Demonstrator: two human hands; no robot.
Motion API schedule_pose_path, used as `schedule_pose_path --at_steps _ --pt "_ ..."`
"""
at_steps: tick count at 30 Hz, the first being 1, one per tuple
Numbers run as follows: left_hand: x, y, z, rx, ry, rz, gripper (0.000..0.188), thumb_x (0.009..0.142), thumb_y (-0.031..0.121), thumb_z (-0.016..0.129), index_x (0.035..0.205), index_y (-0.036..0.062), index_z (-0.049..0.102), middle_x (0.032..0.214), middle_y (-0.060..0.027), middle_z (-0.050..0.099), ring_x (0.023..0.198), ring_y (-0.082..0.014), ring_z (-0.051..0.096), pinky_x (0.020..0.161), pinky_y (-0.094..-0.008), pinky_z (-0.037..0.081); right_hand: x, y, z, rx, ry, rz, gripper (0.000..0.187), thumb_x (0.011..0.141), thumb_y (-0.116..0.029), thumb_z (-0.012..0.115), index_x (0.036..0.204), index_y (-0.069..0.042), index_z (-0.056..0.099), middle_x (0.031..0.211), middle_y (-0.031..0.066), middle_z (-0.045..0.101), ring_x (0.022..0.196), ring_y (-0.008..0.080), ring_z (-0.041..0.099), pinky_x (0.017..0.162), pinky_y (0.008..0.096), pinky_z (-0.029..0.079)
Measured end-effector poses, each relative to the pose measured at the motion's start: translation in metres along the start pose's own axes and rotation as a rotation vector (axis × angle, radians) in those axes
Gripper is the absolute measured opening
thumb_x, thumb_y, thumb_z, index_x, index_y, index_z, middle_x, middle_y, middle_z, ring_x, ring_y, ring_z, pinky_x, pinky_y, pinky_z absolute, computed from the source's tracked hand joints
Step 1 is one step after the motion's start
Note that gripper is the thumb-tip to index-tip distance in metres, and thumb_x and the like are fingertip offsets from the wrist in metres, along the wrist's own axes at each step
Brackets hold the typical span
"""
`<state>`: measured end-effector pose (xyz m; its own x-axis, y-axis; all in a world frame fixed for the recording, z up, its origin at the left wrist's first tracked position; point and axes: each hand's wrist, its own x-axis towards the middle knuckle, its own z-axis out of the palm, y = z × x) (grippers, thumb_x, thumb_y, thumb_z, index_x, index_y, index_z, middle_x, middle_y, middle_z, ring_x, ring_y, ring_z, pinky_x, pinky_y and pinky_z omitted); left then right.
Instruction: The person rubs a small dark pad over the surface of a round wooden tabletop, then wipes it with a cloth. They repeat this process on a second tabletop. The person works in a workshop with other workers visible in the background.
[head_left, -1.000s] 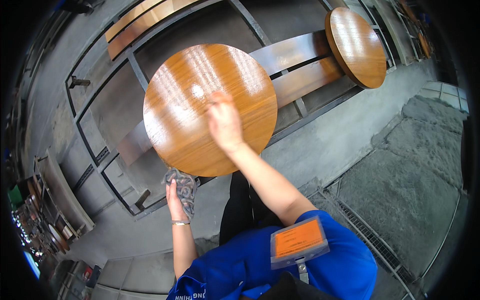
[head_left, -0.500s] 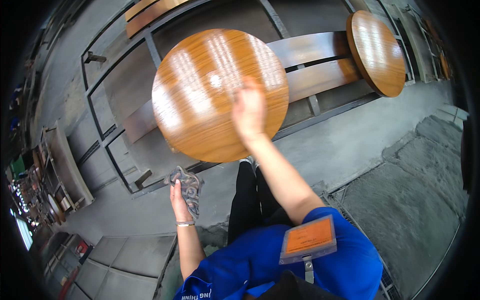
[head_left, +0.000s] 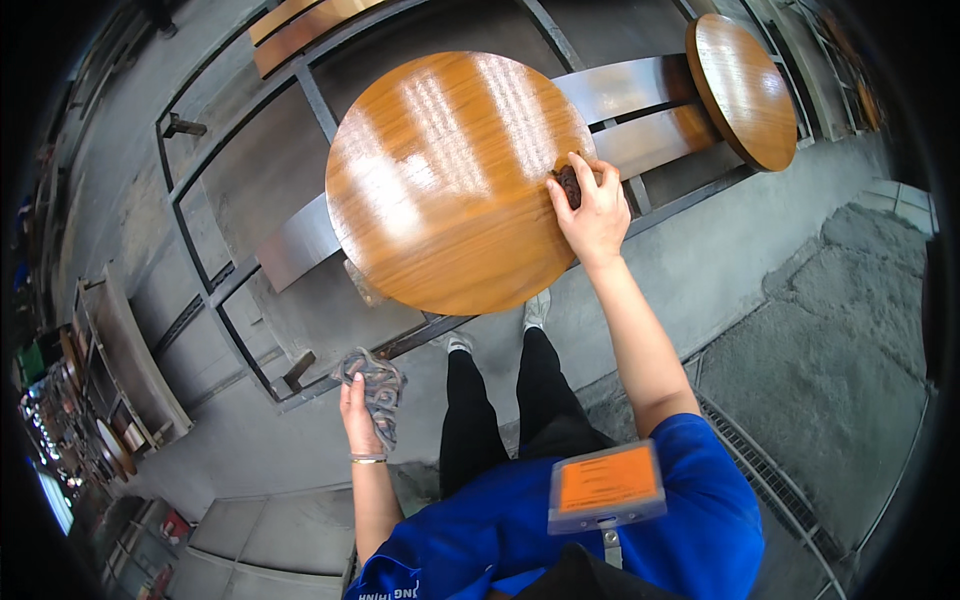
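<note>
A round, glossy wooden panel (head_left: 440, 190) with brown grain lies in front of me on a metal frame. At its right edge, my right hand (head_left: 595, 208) grips a small dark brown pad (head_left: 568, 186), its fingers curled round the pad against the wood. What the pad is made of is hard to tell. Off the panel's near left side, my left hand (head_left: 362, 415) holds a crumpled grey patterned cloth (head_left: 378, 392) above the floor. Some of the left fingers are hidden behind the cloth.
Dark metal bars form a low rack (head_left: 215, 290) under the panel, with shiny flat slats (head_left: 650, 145) across it. A second round wooden panel (head_left: 745, 92) rests at the far right. Grey sheet panels (head_left: 270, 535) stand at lower left, and a floor grate (head_left: 770, 480) runs at lower right.
My right hand has moved from the panel's middle to its right edge, and the dark pad now shows. The panel sits slightly further right in view. My left hand still holds the cloth.
</note>
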<state>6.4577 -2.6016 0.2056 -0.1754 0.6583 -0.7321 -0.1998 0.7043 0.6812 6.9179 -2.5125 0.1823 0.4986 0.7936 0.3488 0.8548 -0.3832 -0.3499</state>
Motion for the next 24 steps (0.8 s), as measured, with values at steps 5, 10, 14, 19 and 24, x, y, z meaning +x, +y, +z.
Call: schedule_pose_path --at_steps 5,10,14,19,24 --pt "0.024 0.029 -0.044 0.044 -0.008 0.04 0.032 0.11 0.028 0.066 0.134 0.0065 0.067 0.121 -0.0057 0.075 0.105 -0.0185 0.074 0.091 -0.035 0.061 0.0 0.01 0.012 -0.102 -0.016 -0.072 0.033 0.091 -0.042 0.083 0.108 -0.017 0.072 0.107 0.0087 0.064 0.081 0.0299 0.073 0.064 0.0426 0.06" --pt "0.034 0.043 -0.075 0.099 -0.023 0.061 0.037 0.11 0.029 0.064 0.138 0.0048 0.064 0.128 -0.0069 0.072 0.112 -0.0198 0.072 0.096 -0.0361 0.06 -0.001 -0.026 0.011 -0.152 0.107 0.104 0.02 0.092 -0.028 0.079 0.104 -0.015 0.07 0.107 0.0117 0.064 0.081 0.0326 0.072 0.066 0.0455 0.059" --pt "0.039 0.045 -0.07 0.12 0.003 0.019 0.039 0.11 0.029 0.064 0.14 0.0037 0.064 0.13 -0.0072 0.072 0.114 -0.0209 0.072 0.097 -0.0366 0.059 -0.036 -0.104 0.032 -0.07 0.02 0.107 0.018 0.09 -0.028 0.078 0.1 -0.015 0.071 0.104 0.0117 0.065 0.094 0.0344 0.07 0.08 0.0453 0.057" --pt "0.044 0.046 -0.046 0.12 -0.126 0.019 0.039 0.111 0.027 0.063 0.141 0.0032 0.065 0.132 -0.0075 0.072 0.116 -0.0202 0.071 0.1 -0.0361 0.058 -0.053 -0.104 0.055 -0.049 0.034 -0.095 0.023 0.088 -0.03 0.081 0.098 -0.013 0.069 0.12 0.0165 0.063 0.119 0.0384 0.06 0.106 0.0478 0.047" --pt "0.045 0.048 -0.041 0.101 -0.092 0.068 0.035 0.111 0.025 0.064 0.139 0.0044 0.068 0.129 -0.0048 0.073 0.114 -0.0171 0.07 0.1 -0.0337 0.057 -0.05 -0.054 0.033 0.165 0.243 0.267 0.018 0.096 -0.006 0.072 0.113 -0.005 0.071 0.144 0.0222 0.062 0.143 0.0452 0.054 0.124 0.056 0.039"
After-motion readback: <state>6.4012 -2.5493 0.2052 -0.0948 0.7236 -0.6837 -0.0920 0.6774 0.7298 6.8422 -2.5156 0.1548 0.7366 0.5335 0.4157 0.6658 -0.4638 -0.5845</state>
